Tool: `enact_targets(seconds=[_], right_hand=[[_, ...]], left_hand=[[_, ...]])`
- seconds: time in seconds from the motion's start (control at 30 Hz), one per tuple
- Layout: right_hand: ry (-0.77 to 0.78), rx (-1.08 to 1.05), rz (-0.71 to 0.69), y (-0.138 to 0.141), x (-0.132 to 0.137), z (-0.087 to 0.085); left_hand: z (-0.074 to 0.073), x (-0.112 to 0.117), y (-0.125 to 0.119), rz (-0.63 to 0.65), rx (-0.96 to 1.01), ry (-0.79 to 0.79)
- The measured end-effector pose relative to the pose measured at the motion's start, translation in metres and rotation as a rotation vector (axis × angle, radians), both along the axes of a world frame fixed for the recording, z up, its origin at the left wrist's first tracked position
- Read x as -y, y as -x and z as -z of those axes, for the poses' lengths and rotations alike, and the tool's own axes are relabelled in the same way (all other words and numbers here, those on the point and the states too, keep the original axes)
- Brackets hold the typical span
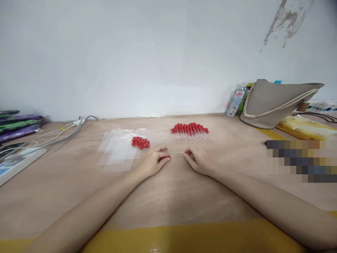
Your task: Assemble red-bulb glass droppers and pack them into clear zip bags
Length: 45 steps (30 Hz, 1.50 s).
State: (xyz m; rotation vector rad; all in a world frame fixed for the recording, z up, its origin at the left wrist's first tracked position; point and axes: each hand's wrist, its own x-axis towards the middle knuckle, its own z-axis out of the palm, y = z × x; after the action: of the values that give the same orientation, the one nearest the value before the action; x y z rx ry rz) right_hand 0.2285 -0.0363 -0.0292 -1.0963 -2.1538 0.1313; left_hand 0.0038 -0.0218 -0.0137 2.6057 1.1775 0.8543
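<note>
Bulb (165, 157) sits pinched in left fingers (162, 162), tube (180, 153) in right fingers (191, 162).

On surface (168, 196) | far left: power strip (29, 160) | left of centre: sleeves (116, 154), bulb pile (140, 142) at their right edge | behind right hand (198, 160): capped tubes (190, 130) | right: handbag (276, 105), bottle (235, 102) at its left

A grey bag (273, 105) stands beside a bottle (236, 102), opposite a power strip (26, 161).

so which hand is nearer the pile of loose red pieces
Left. The left hand is close beside the loose red pile; the right hand is farther off to its right.
</note>
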Motion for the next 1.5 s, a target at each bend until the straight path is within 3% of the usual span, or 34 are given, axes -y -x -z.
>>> enact_targets(seconds=[0.3, 0.7, 0.97, 1.5], right_hand=[[0.015, 0.031, -0.052, 0.004, 0.004, 0.001], [-0.041, 0.039, -0.191, 0.004, -0.004, 0.002], [-0.084, 0.158, -0.093, 0.006, 0.000, 0.002], [-0.070, 0.202, -0.087, 0.016, 0.007, -0.003]], left_hand=[[-0.004, 0.016, -0.007, -0.008, 0.177, 0.133], [0.011, 0.014, -0.005, 0.073, 0.287, 0.380], [0.012, 0.013, -0.005, 0.033, 0.227, 0.286], [0.013, 0.013, -0.004, 0.101, 0.222, 0.231]])
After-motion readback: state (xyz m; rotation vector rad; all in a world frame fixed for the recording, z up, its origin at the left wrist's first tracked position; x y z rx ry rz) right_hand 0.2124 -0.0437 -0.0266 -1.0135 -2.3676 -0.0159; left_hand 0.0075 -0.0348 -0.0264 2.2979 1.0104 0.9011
